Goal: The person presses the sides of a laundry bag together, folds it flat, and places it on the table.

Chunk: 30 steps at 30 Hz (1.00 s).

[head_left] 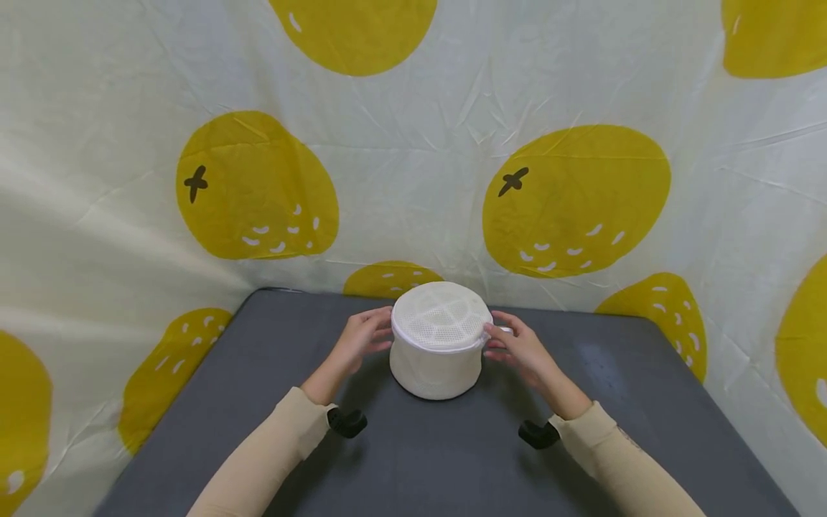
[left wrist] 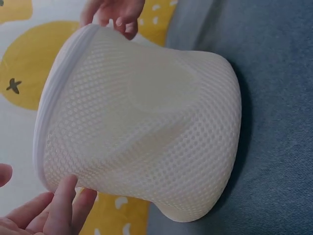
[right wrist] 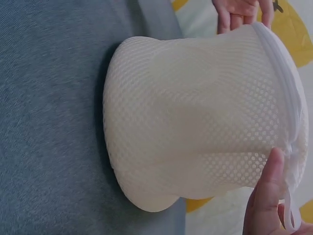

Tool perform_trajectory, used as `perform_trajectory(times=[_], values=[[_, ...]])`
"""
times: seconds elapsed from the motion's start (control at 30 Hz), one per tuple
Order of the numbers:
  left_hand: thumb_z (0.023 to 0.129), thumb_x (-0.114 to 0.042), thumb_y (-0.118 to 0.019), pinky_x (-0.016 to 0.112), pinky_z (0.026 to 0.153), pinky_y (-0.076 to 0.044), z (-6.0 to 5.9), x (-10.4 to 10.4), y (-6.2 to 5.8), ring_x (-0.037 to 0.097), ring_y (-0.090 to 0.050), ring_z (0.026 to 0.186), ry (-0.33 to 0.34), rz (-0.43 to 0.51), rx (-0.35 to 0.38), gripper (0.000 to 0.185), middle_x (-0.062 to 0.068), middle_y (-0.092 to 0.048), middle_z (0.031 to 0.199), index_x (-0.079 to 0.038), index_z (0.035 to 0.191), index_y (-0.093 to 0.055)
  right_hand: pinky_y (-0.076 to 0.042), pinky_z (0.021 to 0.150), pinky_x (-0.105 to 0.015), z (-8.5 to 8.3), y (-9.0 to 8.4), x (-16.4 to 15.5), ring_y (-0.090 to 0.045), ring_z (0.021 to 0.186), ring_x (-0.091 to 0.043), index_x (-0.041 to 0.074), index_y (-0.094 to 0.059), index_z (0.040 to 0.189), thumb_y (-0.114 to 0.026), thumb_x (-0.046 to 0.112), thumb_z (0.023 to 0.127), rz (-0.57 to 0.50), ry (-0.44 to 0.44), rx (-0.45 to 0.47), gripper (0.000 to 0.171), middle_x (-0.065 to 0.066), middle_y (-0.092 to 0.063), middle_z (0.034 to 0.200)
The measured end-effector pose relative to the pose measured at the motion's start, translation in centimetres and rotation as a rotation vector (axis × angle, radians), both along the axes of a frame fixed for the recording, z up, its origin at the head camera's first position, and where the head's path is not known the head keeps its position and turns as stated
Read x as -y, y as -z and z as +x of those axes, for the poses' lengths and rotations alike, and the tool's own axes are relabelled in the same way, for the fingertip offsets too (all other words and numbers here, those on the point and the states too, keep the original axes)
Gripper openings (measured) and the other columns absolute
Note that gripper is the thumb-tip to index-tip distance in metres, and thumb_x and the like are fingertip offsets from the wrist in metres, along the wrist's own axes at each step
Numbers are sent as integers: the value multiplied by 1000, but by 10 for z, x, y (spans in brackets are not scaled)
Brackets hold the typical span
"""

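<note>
A cream mesh laundry bag (head_left: 436, 370), round with a flat mesh lid and a white zipper rim (left wrist: 61, 88), stands upright on the dark table. My left hand (head_left: 367, 337) is at the bag's left side, its loosely extended fingers touching the mesh just below the rim, its thumb apart from it in the left wrist view. On the opposite side, my right hand (head_left: 520, 352) pinches the bag near the rim, thumb (right wrist: 271, 171) on the mesh. Beside that thumb hangs a small white loop (right wrist: 289, 215). The right hand's other fingers are partly hidden.
The dark grey table (head_left: 413, 459) reaches back to a white cloth (head_left: 413, 201) printed with yellow fruit, which also hangs along both sides. A black wrist device (head_left: 347, 424) sits under the left cuff, and another black device (head_left: 538, 435) under the right.
</note>
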<state>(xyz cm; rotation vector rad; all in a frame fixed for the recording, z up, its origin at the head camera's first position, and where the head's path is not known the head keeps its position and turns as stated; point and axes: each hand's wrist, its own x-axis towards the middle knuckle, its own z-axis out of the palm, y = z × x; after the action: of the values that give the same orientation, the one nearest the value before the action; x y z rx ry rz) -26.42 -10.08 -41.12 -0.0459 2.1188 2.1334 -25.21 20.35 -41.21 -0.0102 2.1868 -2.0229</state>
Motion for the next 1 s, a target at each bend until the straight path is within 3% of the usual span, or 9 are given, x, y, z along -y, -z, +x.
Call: perform_trajectory(times=[0.2, 0.4, 0.8, 1.0], values=[[102, -18, -66, 40, 87, -59, -3, -3, -1, 28, -69, 110, -44, 43, -4, 42, 20, -64, 134, 1, 139, -62, -59, 84, -30, -5, 1, -1, -67, 86, -10, -1, -27, 159, -62, 15, 104, -37, -38, 14, 67, -2, -64, 104], [99, -12, -69, 42, 92, -56, -7, -9, 1, 21, -70, 101, -64, 103, -20, 46, 23, -63, 133, 4, 141, -59, -58, 84, -28, -6, -1, -3, -68, 87, -9, 0, -24, 160, -60, 10, 104, -130, -58, 31, 67, 0, -64, 105], [95, 0, -71, 42, 89, -57, -8, -16, 7, 25, -69, 106, -73, 98, -35, 52, 25, -62, 135, 4, 145, -55, -58, 77, -25, -7, 2, 1, -66, 81, -8, -2, -22, 158, -57, 3, 103, -185, -46, 63, 65, 1, -65, 96], [93, 5, -71, 40, 85, -59, -7, -12, 11, 24, -69, 104, -54, 80, -60, 55, 24, -60, 138, 3, 145, -55, -58, 77, -26, -6, 4, 2, -67, 81, -8, 1, -21, 160, -58, 1, 102, -144, -81, 49, 69, 1, -66, 96]])
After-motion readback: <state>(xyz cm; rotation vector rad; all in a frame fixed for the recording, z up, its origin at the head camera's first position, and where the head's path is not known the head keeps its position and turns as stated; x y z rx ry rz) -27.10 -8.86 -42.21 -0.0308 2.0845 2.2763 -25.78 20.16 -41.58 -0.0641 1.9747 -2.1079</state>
